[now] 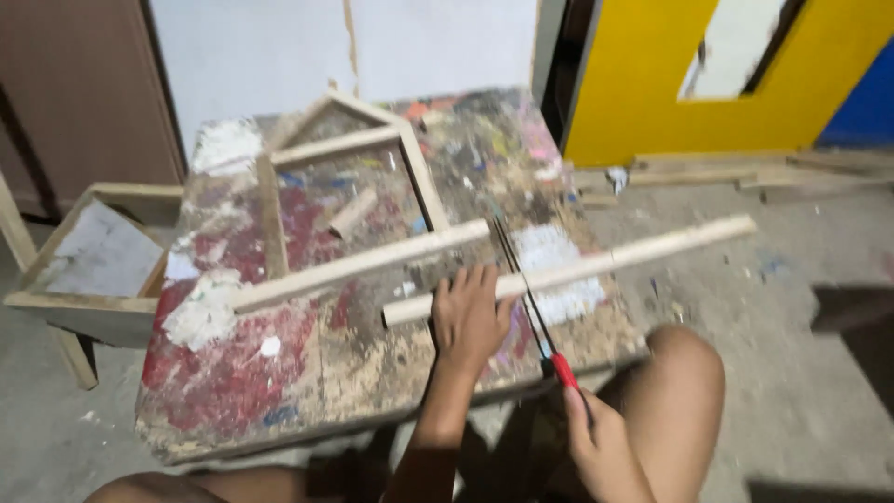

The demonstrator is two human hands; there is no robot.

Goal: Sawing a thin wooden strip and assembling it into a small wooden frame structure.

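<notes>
Now left hand (470, 317) pinning slat (577, 270), saw (531, 303)

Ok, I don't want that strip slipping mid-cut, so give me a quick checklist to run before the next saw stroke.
1. Left hand pressing the long wooden strip onto the workbench: ok.
2. Right hand closed on the saw's red handle: ok.
3. Saw blade laid across the strip: ok.
4. Fingers away from the blade: not ok, they lie right beside it.
5. Overhanging end of the strip supported: not ok, it sticks out past the bench edge over the floor.
6. Cut line marked: cannot tell, too blurred.
</notes>
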